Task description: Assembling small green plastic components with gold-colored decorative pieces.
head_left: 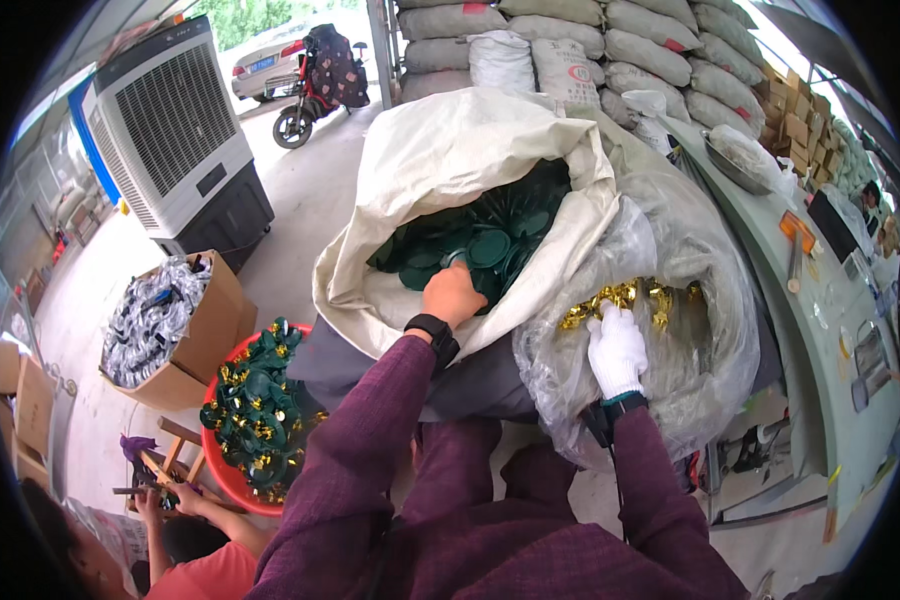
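Observation:
My bare left hand [455,297], a black watch on its wrist, reaches into the mouth of a white woven sack [425,150]. Its fingers are curled and closed at the near edge of a heap of round dark green plastic discs [490,247], gripping one of them; the fingertips are partly hidden. To the right, my right hand [616,352] wears a white knitted glove and is inside a clear plastic bag [560,385]. Its fingers are closed on shiny gold foil-like pieces [615,294] lying in that bag.
A red basin [232,488] of green discs with gold pieces stands at lower left, beside a seated person [215,570]. Behind it are a carton [205,345] of clear-wrapped parts and an air cooler [170,120]. A green-grey table [770,260] runs along the right; stacked sacks [650,40] stand behind.

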Demonstrator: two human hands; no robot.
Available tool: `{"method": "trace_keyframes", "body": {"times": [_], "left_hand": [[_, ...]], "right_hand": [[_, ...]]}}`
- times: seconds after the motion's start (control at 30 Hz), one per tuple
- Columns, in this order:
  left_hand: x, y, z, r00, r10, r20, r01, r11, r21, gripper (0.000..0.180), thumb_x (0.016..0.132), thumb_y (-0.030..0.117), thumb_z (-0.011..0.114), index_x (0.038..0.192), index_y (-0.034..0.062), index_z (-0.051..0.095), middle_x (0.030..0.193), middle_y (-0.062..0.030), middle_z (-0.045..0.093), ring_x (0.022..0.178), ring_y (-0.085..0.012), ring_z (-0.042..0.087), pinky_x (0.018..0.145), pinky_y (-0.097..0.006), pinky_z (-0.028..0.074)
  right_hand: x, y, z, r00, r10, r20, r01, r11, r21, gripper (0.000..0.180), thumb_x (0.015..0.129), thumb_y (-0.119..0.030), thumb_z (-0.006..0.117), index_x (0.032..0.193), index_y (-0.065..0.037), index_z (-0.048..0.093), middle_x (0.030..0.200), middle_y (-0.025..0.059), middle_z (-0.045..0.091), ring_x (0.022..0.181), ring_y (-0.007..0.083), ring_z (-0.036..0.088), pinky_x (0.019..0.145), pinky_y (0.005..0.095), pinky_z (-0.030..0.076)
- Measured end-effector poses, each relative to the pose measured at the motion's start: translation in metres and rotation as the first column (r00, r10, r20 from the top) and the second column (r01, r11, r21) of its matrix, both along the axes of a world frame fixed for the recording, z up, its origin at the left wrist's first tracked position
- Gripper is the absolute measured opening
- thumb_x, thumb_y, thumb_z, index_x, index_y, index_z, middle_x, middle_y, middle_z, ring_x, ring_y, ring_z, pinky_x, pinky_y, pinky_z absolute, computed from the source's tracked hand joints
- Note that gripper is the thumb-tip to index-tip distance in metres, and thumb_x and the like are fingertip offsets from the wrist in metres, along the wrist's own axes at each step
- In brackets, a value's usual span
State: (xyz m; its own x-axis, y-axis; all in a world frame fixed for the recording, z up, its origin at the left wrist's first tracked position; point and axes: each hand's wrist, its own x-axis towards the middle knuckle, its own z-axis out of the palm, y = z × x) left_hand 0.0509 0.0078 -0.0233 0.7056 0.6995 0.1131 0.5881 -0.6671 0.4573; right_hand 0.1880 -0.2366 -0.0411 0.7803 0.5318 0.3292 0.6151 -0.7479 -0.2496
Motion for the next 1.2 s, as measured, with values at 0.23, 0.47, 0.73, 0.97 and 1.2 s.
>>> {"method": "trace_keyframes", "body": {"times": [0.23, 0.47, 0.73, 0.97, 1.2], "left_hand": [[-0.046, -0.009, -0.006, 0.926, -0.075, 0.371, 0.133, 0.982, -0.133, 0.025, 0.072, 0.019, 0.068, 0.078, -0.0041, 0.061, 0.075, -0.0255, 0.062, 0.077, -0.0426, 0.063, 0.068, -0.048, 0.048], [-0.115, -0.110, 0.028, 0.772, -0.053, 0.634, 0.301, 0.908, -0.291, 0.015, 0.078, 0.009, 0.063, 0.079, -0.0047, 0.056, 0.063, -0.0207, 0.055, 0.055, -0.0326, 0.051, 0.054, -0.038, 0.043], [-0.130, -0.180, 0.042, 0.719, -0.266, 0.642, 0.420, 0.902, -0.096, 0.012, 0.077, 0.003, 0.062, 0.076, -0.0025, 0.051, 0.068, -0.0225, 0.054, 0.065, -0.0440, 0.055, 0.055, -0.046, 0.041], [-0.134, -0.194, 0.036, 0.742, -0.317, 0.590, 0.394, 0.919, -0.001, 0.013, 0.076, 0.001, 0.063, 0.083, -0.0035, 0.054, 0.071, -0.0204, 0.056, 0.064, -0.0389, 0.057, 0.055, -0.041, 0.044], [-0.141, -0.189, 0.026, 0.704, -0.518, 0.486, 0.456, 0.854, 0.250, 0.020, 0.072, -0.002, 0.063, 0.089, -0.0028, 0.055, 0.076, -0.0175, 0.054, 0.065, -0.0384, 0.057, 0.054, -0.046, 0.044]], "right_hand": [[0.015, -0.016, -0.020, 0.941, 0.220, 0.256, -0.292, 0.913, 0.286, 0.034, 0.093, -0.023, 0.056, 0.123, -0.006, 0.058, 0.101, 0.0170, 0.063, 0.081, 0.0299, 0.066, 0.072, 0.0419, 0.054], [-0.092, -0.048, 0.032, 0.307, 0.837, -0.453, 0.046, 0.462, 0.886, 0.033, 0.094, -0.003, 0.053, 0.127, 0.002, 0.053, 0.088, 0.0073, 0.062, 0.070, 0.0125, 0.062, 0.062, 0.0261, 0.053], [-0.135, -0.067, 0.051, 0.254, 0.813, -0.524, -0.114, 0.563, 0.819, 0.033, 0.091, -0.003, 0.060, 0.123, 0.001, 0.056, 0.093, 0.0096, 0.065, 0.076, 0.0130, 0.064, 0.067, 0.0276, 0.053], [-0.140, -0.070, 0.053, 0.474, 0.751, -0.460, -0.303, 0.629, 0.716, 0.030, 0.089, -0.006, 0.063, 0.117, 0.001, 0.058, 0.090, 0.0094, 0.066, 0.073, 0.0122, 0.066, 0.064, 0.0269, 0.053], [-0.147, -0.064, 0.068, 0.039, 0.684, -0.728, 0.067, 0.725, 0.685, 0.020, 0.094, -0.015, 0.058, 0.104, 0.002, 0.060, 0.068, 0.0052, 0.061, 0.056, 0.0107, 0.059, 0.052, 0.0239, 0.047]]}}
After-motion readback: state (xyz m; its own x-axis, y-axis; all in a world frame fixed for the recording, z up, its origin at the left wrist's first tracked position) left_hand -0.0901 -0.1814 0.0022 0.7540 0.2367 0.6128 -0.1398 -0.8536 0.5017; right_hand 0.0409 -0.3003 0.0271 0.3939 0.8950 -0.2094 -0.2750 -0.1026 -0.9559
